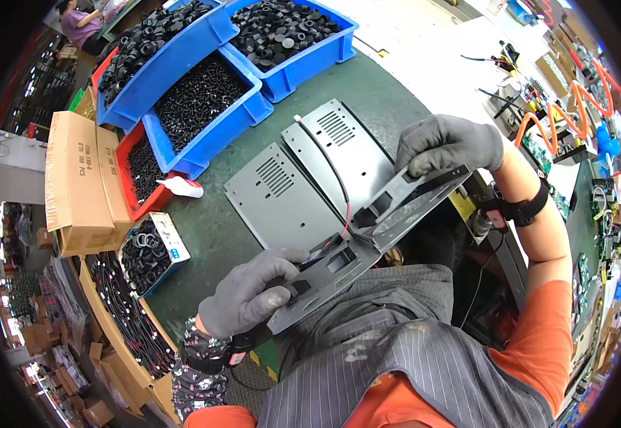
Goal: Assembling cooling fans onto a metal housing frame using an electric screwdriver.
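Observation:
My left hand [248, 294], in a grey glove, is closed on the left end of a grey metal panel [325, 284] with a dark rectangular part on it. The gloved right hand [452, 145] grips the upper end of a second, angled metal panel [414, 214], its fingers curled over the edge. Both held panels meet at the bench's near edge, above my lap. Just beyond them, two flat grey vented metal plates [271, 192] lie side by side. A thin dark wire [328, 160] with a red end runs across the right-hand plate towards the panels.
Blue bins [264, 114] of small black parts stand at the far left, beside a red bin [126, 160]. A cardboard box [86, 182], a white bottle [182, 187] and a carton of black rings [146, 260] sit nearby. Orange coiled hoses [574, 107] hang at the right.

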A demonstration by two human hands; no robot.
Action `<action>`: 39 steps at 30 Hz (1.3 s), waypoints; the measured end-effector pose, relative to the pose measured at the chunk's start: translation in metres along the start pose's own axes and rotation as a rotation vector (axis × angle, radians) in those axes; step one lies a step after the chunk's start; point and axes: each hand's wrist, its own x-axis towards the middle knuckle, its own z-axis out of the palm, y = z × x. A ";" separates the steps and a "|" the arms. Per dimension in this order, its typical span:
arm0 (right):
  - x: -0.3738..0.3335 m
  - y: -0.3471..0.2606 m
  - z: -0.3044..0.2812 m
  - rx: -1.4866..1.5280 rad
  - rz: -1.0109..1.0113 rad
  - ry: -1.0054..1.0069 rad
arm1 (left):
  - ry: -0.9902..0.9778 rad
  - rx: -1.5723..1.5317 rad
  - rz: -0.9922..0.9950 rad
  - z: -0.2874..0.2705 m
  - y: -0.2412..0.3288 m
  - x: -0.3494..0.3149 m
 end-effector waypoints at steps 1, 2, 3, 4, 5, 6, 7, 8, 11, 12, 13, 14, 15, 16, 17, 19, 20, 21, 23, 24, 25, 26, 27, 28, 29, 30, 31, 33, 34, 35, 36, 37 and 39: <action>0.001 0.000 0.000 0.019 0.035 0.027 | 0.029 0.018 -0.009 0.002 0.002 0.000; 0.002 0.000 0.000 0.046 0.074 0.057 | 0.074 -0.006 -0.015 0.004 0.004 0.001; 0.003 0.000 0.000 0.062 0.105 0.058 | 0.130 -0.026 -0.047 0.007 0.008 -0.002; 0.004 0.000 0.001 0.016 0.033 0.057 | 0.185 -0.042 -0.074 0.009 0.009 -0.002; 0.005 0.001 0.002 0.025 0.026 0.033 | 0.249 -0.050 -0.136 0.011 0.010 -0.003; 0.006 0.001 0.003 0.037 0.010 0.039 | 0.310 -0.056 -0.200 0.013 0.010 -0.004; 0.006 0.001 0.003 0.038 -0.010 0.056 | 0.371 -0.061 -0.262 0.014 0.008 -0.003; 0.007 0.002 0.002 0.078 0.028 0.066 | 0.352 -0.064 -0.208 0.015 0.006 -0.003; 0.009 0.002 -0.002 0.204 0.142 0.186 | 0.131 0.009 0.033 0.010 0.001 0.004; 0.010 0.002 -0.004 0.272 0.188 0.259 | 0.113 0.005 0.087 0.004 0.001 0.008; 0.011 0.004 -0.005 0.336 0.241 0.330 | 0.176 0.001 0.084 -0.003 0.005 0.010; 0.012 0.004 -0.010 0.293 0.247 0.358 | 0.231 0.038 0.049 -0.012 0.010 0.014; 0.015 0.007 -0.011 0.344 0.231 0.378 | 0.278 0.082 0.067 -0.019 0.018 0.020; 0.020 0.012 -0.012 0.247 0.236 0.436 | 0.421 0.100 0.002 -0.022 0.026 0.028; 0.021 0.014 -0.015 0.286 0.251 0.439 | 0.484 0.223 -0.081 -0.030 0.036 0.035; 0.024 0.018 -0.018 0.362 0.282 0.447 | 0.360 0.724 0.303 -0.042 0.052 0.064; 0.024 0.019 -0.019 0.410 0.307 0.434 | 0.326 0.812 0.395 -0.040 0.060 0.081; 0.024 0.019 -0.019 0.436 0.357 0.456 | 0.312 0.893 0.465 -0.030 0.066 0.098; 0.022 0.014 -0.018 0.488 0.293 0.428 | 0.298 1.023 0.507 -0.009 0.078 0.127; 0.019 0.010 -0.017 0.506 0.308 0.425 | 0.272 1.129 0.485 -0.002 0.082 0.140; 0.016 0.005 -0.016 0.523 0.323 0.422 | 0.243 1.213 0.422 0.003 0.084 0.153; 0.012 -0.001 -0.017 0.475 0.369 0.417 | 0.195 1.296 0.361 0.007 0.086 0.162; 0.007 -0.006 -0.018 0.343 0.368 0.442 | 0.240 1.176 0.350 0.008 0.086 0.167; 0.002 -0.011 -0.019 0.210 0.398 0.480 | 0.261 1.058 0.338 0.007 0.086 0.170; -0.004 -0.015 -0.020 0.091 0.385 0.491 | 0.284 0.962 0.298 0.006 0.086 0.171; -0.008 -0.018 -0.028 -0.120 0.340 0.414 | 0.193 0.725 0.151 0.002 0.086 0.169; -0.014 -0.020 -0.029 -0.087 0.346 0.458 | 0.156 0.669 0.145 0.001 0.087 0.167; -0.016 -0.015 -0.025 -0.081 0.118 0.375 | 0.061 0.564 0.078 0.000 0.090 0.162; -0.024 -0.015 -0.027 -0.155 0.106 0.251 | 0.068 0.599 0.009 0.002 0.093 0.159; -0.016 -0.008 -0.024 -0.277 -0.006 0.237 | 0.084 0.605 0.050 0.002 0.096 0.159; -0.015 -0.005 -0.021 -0.302 0.039 0.213 | 0.060 0.601 0.049 0.003 0.100 0.161; -0.011 0.001 -0.018 -0.311 0.055 0.177 | 0.059 0.596 0.056 0.004 0.102 0.163; -0.005 0.008 -0.013 -0.429 0.159 0.067 | -0.046 0.604 0.099 0.008 0.102 0.173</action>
